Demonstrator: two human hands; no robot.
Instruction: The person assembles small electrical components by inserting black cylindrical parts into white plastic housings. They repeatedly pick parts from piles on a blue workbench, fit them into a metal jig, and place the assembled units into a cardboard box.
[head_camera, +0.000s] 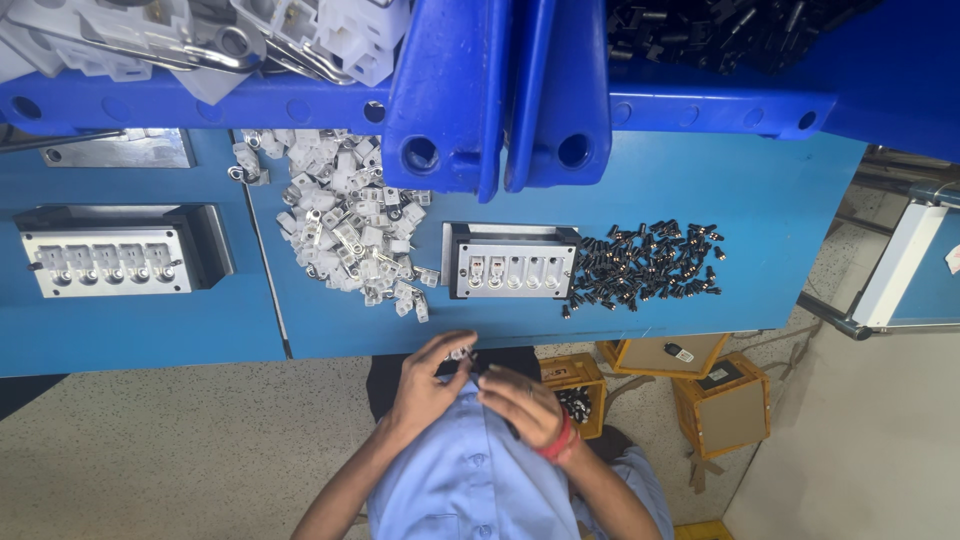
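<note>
A: Nearest, what's there?
B: The left hand and right hand, over a light blue shirt; both grips pinch one small white plastic part.
A: And around?
B: At twelve o'clock, a metal fixture block on the blue bench; white parts heap at eleven, black parts at one.

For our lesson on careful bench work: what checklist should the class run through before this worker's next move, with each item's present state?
1. Left hand pinches a small white part: ok.
2. Right hand holds a black piece: cannot tell, the fingers hide it.
3. Metal block on the blue table has free slots: cannot tell.
4. Pile of white parts stocked left of the block: ok.
5. Pile of black parts stocked right of the block: ok.
</note>
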